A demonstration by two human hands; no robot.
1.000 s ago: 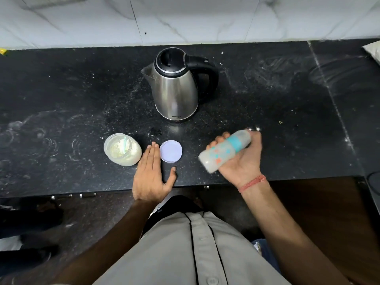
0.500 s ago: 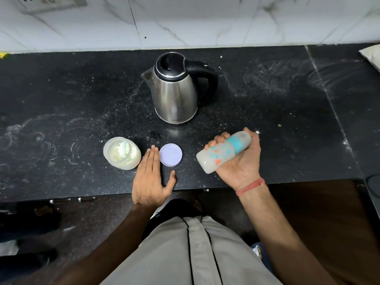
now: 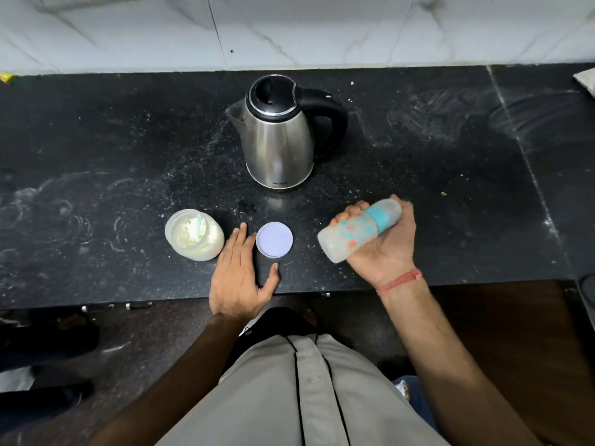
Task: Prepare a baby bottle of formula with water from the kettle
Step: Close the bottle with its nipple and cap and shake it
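Observation:
My right hand (image 3: pixel 384 249) grips a baby bottle (image 3: pixel 354 233) with a teal collar and cloudy white liquid inside, held almost on its side above the black counter, its base pointing left. My left hand (image 3: pixel 240 275) lies flat on the counter with straight fingers, between an open jar of pale formula powder (image 3: pixel 194 235) with a scoop in it and the jar's round white lid (image 3: pixel 274 240). A steel kettle (image 3: pixel 279 136) with a black handle and closed lid stands behind them.
The black stone counter (image 3: pixel 96 156) is dusted with white powder smears and ends at a white marble wall (image 3: pixel 289 27). Its front edge runs just below my hands. A pale cloth corner (image 3: pixel 587 80) shows at the far right.
The bottle in my right hand has shifted slightly, as in shaking, staying tilted on its side. My left hand stays flat on the counter.

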